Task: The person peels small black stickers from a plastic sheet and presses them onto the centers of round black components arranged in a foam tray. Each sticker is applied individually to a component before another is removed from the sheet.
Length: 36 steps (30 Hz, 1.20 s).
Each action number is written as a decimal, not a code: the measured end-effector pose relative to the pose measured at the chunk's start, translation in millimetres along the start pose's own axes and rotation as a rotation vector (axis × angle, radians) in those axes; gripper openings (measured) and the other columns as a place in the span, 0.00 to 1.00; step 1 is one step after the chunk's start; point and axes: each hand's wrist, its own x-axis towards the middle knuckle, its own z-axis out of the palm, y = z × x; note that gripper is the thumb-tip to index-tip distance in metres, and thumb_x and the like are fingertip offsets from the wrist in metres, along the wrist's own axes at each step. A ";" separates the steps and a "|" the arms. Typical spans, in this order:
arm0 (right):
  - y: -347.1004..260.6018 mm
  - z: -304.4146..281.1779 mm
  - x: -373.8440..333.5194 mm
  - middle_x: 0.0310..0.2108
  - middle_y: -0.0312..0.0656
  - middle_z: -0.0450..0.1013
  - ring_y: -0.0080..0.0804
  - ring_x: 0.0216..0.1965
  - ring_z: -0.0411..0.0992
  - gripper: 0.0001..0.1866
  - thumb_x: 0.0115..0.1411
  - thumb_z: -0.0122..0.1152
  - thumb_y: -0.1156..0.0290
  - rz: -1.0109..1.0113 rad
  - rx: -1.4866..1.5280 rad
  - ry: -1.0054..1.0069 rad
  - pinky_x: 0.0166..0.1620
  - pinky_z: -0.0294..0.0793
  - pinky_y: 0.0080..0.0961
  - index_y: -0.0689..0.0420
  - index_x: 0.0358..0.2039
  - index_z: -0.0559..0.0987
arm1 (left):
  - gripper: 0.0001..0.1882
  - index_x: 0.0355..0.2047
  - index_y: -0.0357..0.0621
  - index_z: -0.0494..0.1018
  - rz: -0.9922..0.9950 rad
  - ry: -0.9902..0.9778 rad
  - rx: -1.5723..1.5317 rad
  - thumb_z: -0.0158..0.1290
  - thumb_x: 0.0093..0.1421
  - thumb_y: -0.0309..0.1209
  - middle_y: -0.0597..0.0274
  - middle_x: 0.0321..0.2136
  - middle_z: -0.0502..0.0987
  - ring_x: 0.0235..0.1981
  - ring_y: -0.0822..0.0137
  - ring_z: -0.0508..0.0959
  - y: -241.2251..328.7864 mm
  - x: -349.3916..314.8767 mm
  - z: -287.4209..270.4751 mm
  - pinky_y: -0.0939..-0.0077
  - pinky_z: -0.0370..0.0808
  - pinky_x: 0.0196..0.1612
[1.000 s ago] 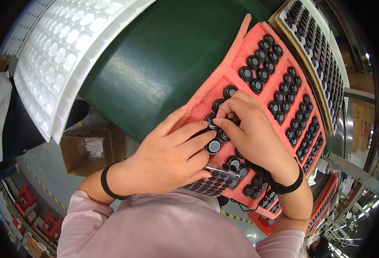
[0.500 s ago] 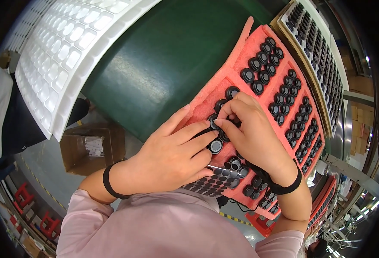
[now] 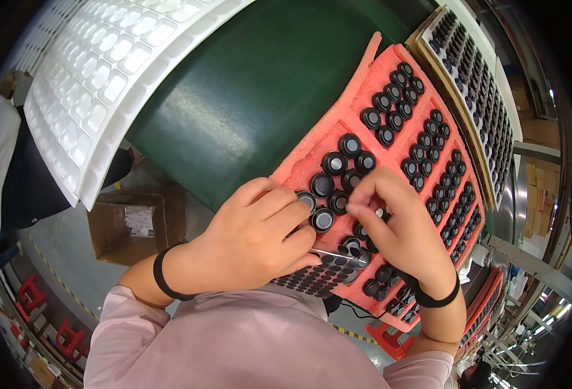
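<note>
My left hand point(image 3: 256, 235) is curled over the near left part of a pink foam tray point(image 3: 299, 162). It grips a clear sheet of black round stickers point(image 3: 315, 275), which hangs below its fingers. Beside its fingertips stand round black parts with grey centres, one of them a black cap-like part point(image 3: 322, 185). To the right, my right hand point(image 3: 393, 227) hovers over the tray, thumb and forefinger brought together in a pinch. Whatever might be between those fingertips is too small and blurred to tell. Another black part point(image 3: 338, 202) sits right by them.
More black parts point(image 3: 394, 97) fill the tray's other compartments. A green work surface point(image 3: 234, 97) lies beyond. White moulded trays point(image 3: 98, 84) stand at the left, above a cardboard box point(image 3: 137, 223) on the floor. At the right is another filled tray point(image 3: 474, 97).
My right hand has drawn back to the right and slightly nearer, off the black part both hands were touching. My left fingers have curled back, uncovering more parts.
</note>
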 end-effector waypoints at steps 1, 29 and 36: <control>0.1 -5.8 -6.0 0.36 0.41 0.72 0.34 0.36 0.73 0.09 0.57 0.68 0.83 -0.015 0.062 -0.102 0.40 0.73 0.27 0.62 0.37 0.77 | 0.18 0.29 0.44 0.78 0.007 0.001 0.013 0.67 0.51 0.45 0.61 0.36 0.78 0.40 0.60 0.78 -0.6 -1.1 -0.3 0.57 0.74 0.49; 10.8 -4.8 -23.8 0.35 0.36 0.70 0.29 0.38 0.69 0.11 0.52 0.72 0.84 -0.018 0.201 -0.045 0.40 0.70 0.27 0.59 0.30 0.76 | 0.17 0.31 0.43 0.79 0.006 -0.127 -0.015 0.67 0.53 0.44 0.64 0.27 0.75 0.29 0.62 0.75 2.2 0.1 -9.9 0.65 0.72 0.38; 20.7 2.9 -3.1 0.35 0.37 0.68 0.27 0.36 0.68 0.06 0.60 0.66 0.81 0.107 0.106 -0.021 0.41 0.70 0.25 0.61 0.33 0.76 | 0.18 0.29 0.43 0.77 0.109 -0.083 -0.055 0.66 0.50 0.45 0.57 0.41 0.80 0.44 0.58 0.79 14.7 9.1 9.0 0.57 0.74 0.50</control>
